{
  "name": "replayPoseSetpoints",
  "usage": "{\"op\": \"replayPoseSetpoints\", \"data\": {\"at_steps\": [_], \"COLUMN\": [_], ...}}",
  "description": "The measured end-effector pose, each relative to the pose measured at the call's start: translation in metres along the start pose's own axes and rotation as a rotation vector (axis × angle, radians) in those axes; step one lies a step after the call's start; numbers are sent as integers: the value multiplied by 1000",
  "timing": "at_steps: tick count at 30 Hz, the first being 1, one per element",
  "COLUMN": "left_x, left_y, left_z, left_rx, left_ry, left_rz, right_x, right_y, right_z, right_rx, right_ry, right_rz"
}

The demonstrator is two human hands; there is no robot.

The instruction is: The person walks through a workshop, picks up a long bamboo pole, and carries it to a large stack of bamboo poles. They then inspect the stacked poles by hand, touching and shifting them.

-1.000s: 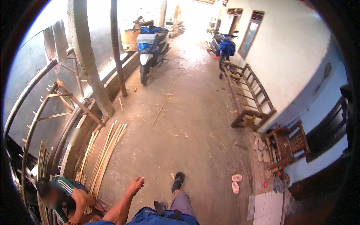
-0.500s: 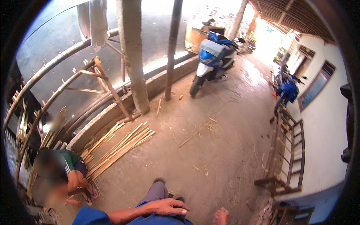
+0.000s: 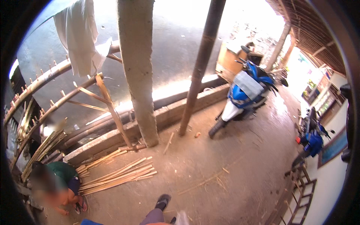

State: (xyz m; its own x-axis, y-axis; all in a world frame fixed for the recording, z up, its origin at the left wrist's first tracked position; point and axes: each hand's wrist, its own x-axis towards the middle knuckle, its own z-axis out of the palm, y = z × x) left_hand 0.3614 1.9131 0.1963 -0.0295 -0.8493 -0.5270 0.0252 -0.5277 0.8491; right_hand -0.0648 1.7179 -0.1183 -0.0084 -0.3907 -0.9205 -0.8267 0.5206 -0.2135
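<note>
Only a sliver of skin, seemingly my left hand (image 3: 157, 224), shows at the lower edge. Its fingers are out of sight, and a bit of blue sleeve (image 3: 91, 222) lies to its left. My right hand does not show. Beside the sliver is a pale, blurred shape (image 3: 182, 218) that I cannot make out. My leg ends in a dark shoe (image 3: 163, 201) on the floor. Split bamboo strips (image 3: 123, 179) lie fanned out ahead to the left. At their near end a person in a green shirt (image 3: 62, 173) crouches, one hand low by the ground.
A blue and white scooter (image 3: 240, 95) stands ahead right, beyond a slanted pole (image 3: 200, 71) and a concrete pillar (image 3: 137, 75). Pegged bamboo rails (image 3: 62, 101) run along the left. A second motorbike (image 3: 311, 140) and a bamboo bench (image 3: 303, 195) line the right wall.
The view has shifted up and turned leftward. My left hand has dropped almost wholly out of the picture, and my right fingers have left it. The crouching person stays in place.
</note>
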Motion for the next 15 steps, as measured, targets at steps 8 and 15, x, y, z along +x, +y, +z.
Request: {"op": "replayPoseSetpoints", "data": {"at_steps": [8, 15], "left_x": [122, 271], "left_y": [116, 229], "left_z": [-63, -53], "left_rx": [-232, -410], "left_ry": [-278, -316], "left_rz": [126, 230], "right_x": [13, 71], "right_y": [-232, -372], "right_z": [-82, -247], "right_rx": [-52, -251], "right_ry": [56, 68], "right_rz": [-209, -416]}}
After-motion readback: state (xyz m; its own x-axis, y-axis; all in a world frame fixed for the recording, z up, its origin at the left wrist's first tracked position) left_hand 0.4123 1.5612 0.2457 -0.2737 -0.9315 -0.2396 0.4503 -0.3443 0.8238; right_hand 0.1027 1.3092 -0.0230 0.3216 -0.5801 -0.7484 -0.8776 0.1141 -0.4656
